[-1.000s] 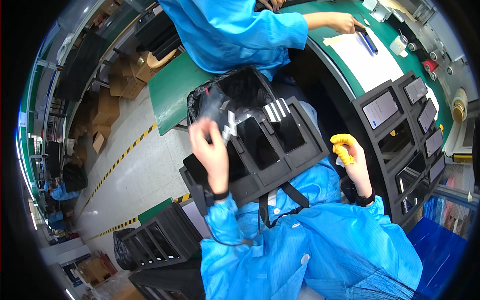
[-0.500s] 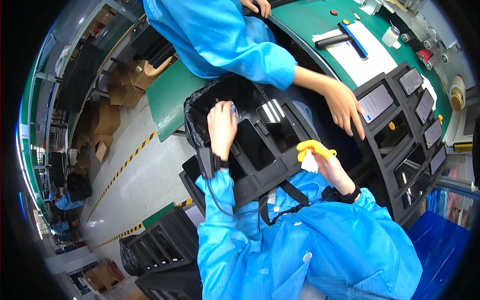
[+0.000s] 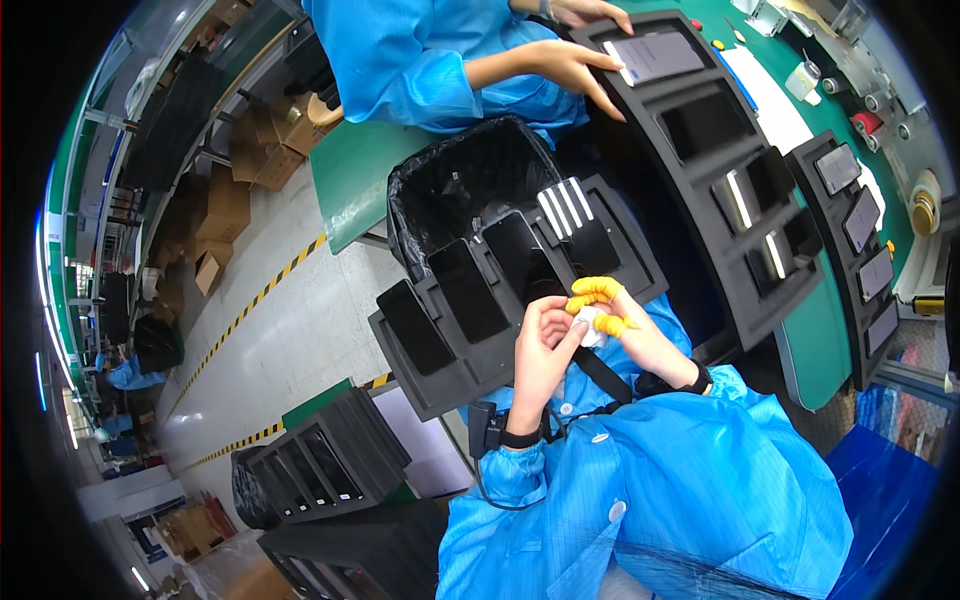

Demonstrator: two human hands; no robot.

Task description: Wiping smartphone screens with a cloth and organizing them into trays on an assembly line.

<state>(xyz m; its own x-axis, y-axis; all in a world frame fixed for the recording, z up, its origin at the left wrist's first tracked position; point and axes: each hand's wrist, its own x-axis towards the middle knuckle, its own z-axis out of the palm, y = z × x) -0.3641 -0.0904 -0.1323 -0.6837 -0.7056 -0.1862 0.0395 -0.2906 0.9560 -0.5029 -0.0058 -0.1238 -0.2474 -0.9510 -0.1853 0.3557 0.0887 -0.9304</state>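
Note:
In front of me, my left hand [image 3: 542, 350] and my right hand [image 3: 640, 335] meet over the near edge of a black foam tray [image 3: 440, 392]. My right hand has yellow finger cots on its fingertips and pinches a crumpled white wipe [image 3: 593, 327]. Bent fingers of my left hand also close on the wipe, from its left side. Several dark-screened phones lie in the tray's slots, among them a phone [image 3: 415, 325] at the left and a phone [image 3: 467, 290] beside it. White stripes of reflected light cross a phone [image 3: 570, 210] at the right.
Beyond the tray stands a bin lined with a black bag [image 3: 410, 200]. A co-worker's hands [image 3: 575, 65] hold another black phone tray [image 3: 690, 185] at the upper right. Another phone tray [image 3: 850, 290] rests on the green bench [image 3: 815, 350]. Stacked trays [image 3: 375, 440] stand lower left.
My left hand has come back from the bin to the wipe at my right hand. The co-worker's reaching hand has drawn back and now grips a phone tray, which has shifted toward them.

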